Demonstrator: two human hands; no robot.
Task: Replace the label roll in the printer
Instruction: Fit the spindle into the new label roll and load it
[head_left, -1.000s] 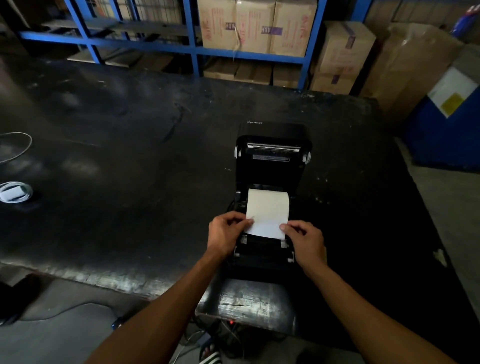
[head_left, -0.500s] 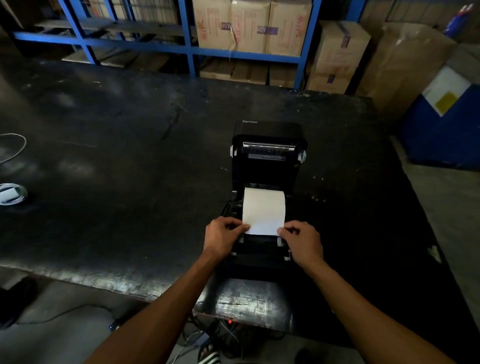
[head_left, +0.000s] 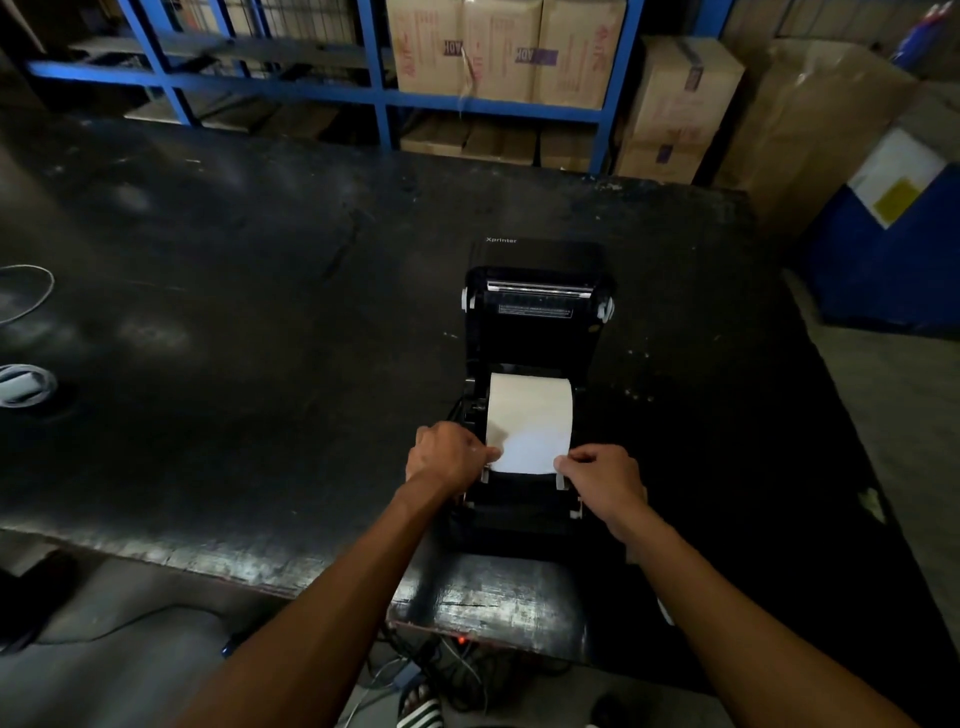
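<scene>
While the black printer (head_left: 535, 395) sits with its lid tipped up and back near the front edge of the dark worktop (head_left: 234, 322), a white label roll (head_left: 530, 410) lies in the open bay, its loose end drawn toward the person. Both hands work at that loose end. At about 8 o'clock from the roll, the left hand (head_left: 447, 457) has its fingers (head_left: 488, 453) pinched on the left corner of the paper. At about 4 o'clock from the roll, the right hand (head_left: 605, 478) has its fingers (head_left: 571, 460) pinched on the right corner, just above a small white guide tab on the printer's frame. The leading edge of the paper lies straight across between the two hands, flat over the front of the mechanism.

On the raised lid, at 12 o'clock from the roll, a shiny metal bar runs across, and the word "Xprinter" shows on the casing above it. Far out at 9 o'clock on the worktop lies a small white round object (head_left: 23, 384), partly cut by the frame edge, with a thin pale cable (head_left: 31, 296) looping beyond it. At 12 o'clock beyond the worktop stands blue shelving (head_left: 384, 98) loaded with cardboard boxes (head_left: 498, 52). At 2 o'clock sits a blue bin (head_left: 893, 260). Cables hang in a tangle under the worktop's near edge.
</scene>
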